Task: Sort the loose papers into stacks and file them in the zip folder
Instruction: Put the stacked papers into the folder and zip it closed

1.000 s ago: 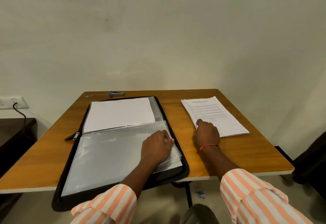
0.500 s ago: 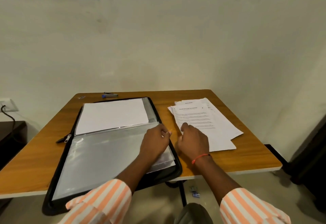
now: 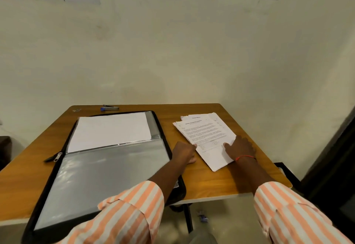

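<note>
A black zip folder (image 3: 57,168) lies open on the left of the wooden table (image 3: 215,184). Clear plastic sleeves (image 3: 107,172) fill its near half, and a blank white sheet (image 3: 111,130) lies in its far half. To the right sits a fanned stack of printed papers (image 3: 203,132). My left hand (image 3: 184,152) lies on the table between folder and stack, its fingers at the stack's left edge. My right hand (image 3: 240,146), with an orange thread at the wrist, rests on the stack's near right part.
A small stapler with a blue end (image 3: 109,107) and a paper clip (image 3: 76,110) lie at the table's far edge by the wall. The folder's zip pull (image 3: 54,157) sticks out to the left. A dark object (image 3: 338,167) stands right of the table.
My left hand has left the folder's sleeves and moved right to the paper stack. My right hand has shifted onto the stack's right side, and the papers have slid and fanned out.
</note>
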Demonstrator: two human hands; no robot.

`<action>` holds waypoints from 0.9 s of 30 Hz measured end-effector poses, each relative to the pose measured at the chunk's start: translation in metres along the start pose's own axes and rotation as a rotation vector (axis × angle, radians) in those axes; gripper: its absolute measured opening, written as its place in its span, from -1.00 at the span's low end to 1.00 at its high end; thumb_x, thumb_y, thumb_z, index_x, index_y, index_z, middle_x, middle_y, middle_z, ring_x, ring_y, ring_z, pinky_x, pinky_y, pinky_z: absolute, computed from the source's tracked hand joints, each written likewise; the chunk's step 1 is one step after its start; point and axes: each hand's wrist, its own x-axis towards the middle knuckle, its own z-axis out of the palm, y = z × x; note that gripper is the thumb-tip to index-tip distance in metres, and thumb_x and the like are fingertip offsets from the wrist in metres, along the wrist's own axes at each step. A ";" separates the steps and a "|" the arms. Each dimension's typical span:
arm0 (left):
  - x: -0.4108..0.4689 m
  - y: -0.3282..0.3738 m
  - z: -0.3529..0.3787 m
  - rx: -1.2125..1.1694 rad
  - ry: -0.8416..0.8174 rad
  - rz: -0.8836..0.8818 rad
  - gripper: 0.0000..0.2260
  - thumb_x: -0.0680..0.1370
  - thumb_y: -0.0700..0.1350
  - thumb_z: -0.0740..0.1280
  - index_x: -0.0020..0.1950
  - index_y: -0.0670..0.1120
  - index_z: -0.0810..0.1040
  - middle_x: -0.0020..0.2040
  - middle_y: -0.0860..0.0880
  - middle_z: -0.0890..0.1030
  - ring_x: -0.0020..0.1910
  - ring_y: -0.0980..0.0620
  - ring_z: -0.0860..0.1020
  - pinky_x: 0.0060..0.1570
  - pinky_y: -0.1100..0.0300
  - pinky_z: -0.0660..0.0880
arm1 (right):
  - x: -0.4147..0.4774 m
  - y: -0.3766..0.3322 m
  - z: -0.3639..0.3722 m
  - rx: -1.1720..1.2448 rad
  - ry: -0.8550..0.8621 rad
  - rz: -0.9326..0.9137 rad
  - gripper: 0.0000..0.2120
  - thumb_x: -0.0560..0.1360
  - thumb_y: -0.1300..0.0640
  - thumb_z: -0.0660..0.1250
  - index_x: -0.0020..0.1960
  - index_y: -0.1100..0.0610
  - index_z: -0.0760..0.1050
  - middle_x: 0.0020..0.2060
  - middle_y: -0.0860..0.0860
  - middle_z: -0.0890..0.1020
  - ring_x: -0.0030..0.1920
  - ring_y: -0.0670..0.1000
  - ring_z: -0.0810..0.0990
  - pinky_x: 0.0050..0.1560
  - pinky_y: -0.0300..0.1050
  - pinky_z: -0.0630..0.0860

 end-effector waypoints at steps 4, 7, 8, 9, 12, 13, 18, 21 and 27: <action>0.002 0.000 -0.001 0.016 0.010 -0.001 -0.77 0.62 -0.16 0.40 0.24 -0.21 0.56 0.02 -0.11 0.67 -0.17 0.02 0.63 -0.04 0.04 0.69 | 0.007 0.009 0.000 0.003 0.012 0.039 -0.35 0.57 -0.24 0.27 0.46 0.16 0.27 0.38 0.21 0.43 0.38 0.25 0.42 0.37 0.19 0.34; 0.005 -0.004 -0.002 -0.005 -0.011 0.019 -0.72 0.62 -0.15 0.40 0.30 -0.22 0.55 0.20 -0.15 0.67 0.00 -0.05 0.68 -0.08 0.08 0.68 | 0.007 0.015 0.002 -0.025 0.074 0.032 -0.42 0.59 -0.23 0.23 0.42 0.16 0.32 0.33 0.19 0.50 0.32 0.24 0.48 0.32 0.17 0.39; 0.005 -0.004 -0.002 -0.004 -0.008 0.035 -0.72 0.62 -0.15 0.40 0.30 -0.21 0.56 0.22 -0.14 0.66 0.00 -0.05 0.67 -0.12 0.11 0.67 | 0.006 0.017 0.002 -0.047 0.096 0.021 -0.46 0.60 -0.22 0.21 0.38 0.15 0.36 0.27 0.17 0.55 0.26 0.22 0.53 0.27 0.14 0.43; 0.006 -0.006 -0.002 0.017 0.004 0.058 -0.73 0.62 -0.14 0.40 0.29 -0.20 0.57 0.23 -0.12 0.65 -0.03 -0.02 0.66 -0.19 0.16 0.64 | 0.005 0.019 0.003 -0.064 0.112 0.009 -0.51 0.61 -0.22 0.20 0.32 0.14 0.40 0.21 0.15 0.59 0.19 0.19 0.58 0.22 0.10 0.47; 0.006 -0.008 0.000 0.077 0.023 0.097 -0.77 0.63 -0.11 0.39 0.26 -0.15 0.58 0.22 -0.08 0.65 -0.01 -0.02 0.65 -0.11 0.15 0.63 | 0.005 0.027 0.006 -0.078 0.124 -0.035 -0.60 0.62 -0.18 0.19 0.20 0.12 0.53 0.08 0.10 0.65 0.04 0.12 0.63 0.11 0.03 0.56; 0.007 -0.009 0.001 0.072 0.029 0.098 -0.79 0.63 -0.11 0.38 0.24 -0.12 0.56 0.22 -0.06 0.65 0.05 -0.06 0.66 0.01 0.07 0.65 | 0.004 0.028 0.007 -0.068 0.124 -0.053 -0.61 0.63 -0.17 0.20 0.18 0.12 0.55 0.05 0.09 0.66 0.01 0.11 0.63 0.09 0.02 0.57; 0.004 -0.007 0.001 0.104 0.102 0.204 -0.78 0.65 -0.13 0.33 0.30 -0.05 0.50 0.19 -0.03 0.64 0.04 -0.05 0.66 0.04 -0.02 0.66 | 0.004 0.033 0.010 -0.014 0.179 -0.077 -0.65 0.62 -0.12 0.25 0.09 0.15 0.59 -0.01 0.10 0.68 -0.05 0.09 0.64 -0.06 -0.09 0.54; 0.001 -0.001 -0.005 0.053 0.110 0.301 -0.90 0.66 -0.18 0.31 0.11 0.02 0.51 0.07 0.00 0.65 -0.05 0.00 0.67 -0.13 0.10 0.67 | 0.004 0.026 0.003 0.189 0.192 -0.092 -0.64 0.58 -0.12 0.33 0.14 0.18 0.56 0.07 0.09 0.66 0.02 0.13 0.62 0.02 -0.04 0.56; -0.009 0.010 -0.034 -0.107 -0.015 0.372 -0.77 0.63 -0.18 0.37 0.26 -0.04 0.47 0.19 0.02 0.65 0.01 0.05 0.70 -0.12 0.16 0.66 | -0.005 0.000 -0.018 1.238 -0.310 -0.196 -0.48 0.47 -0.03 0.50 0.36 0.10 0.47 0.24 0.05 0.65 0.17 0.10 0.66 0.16 0.07 0.59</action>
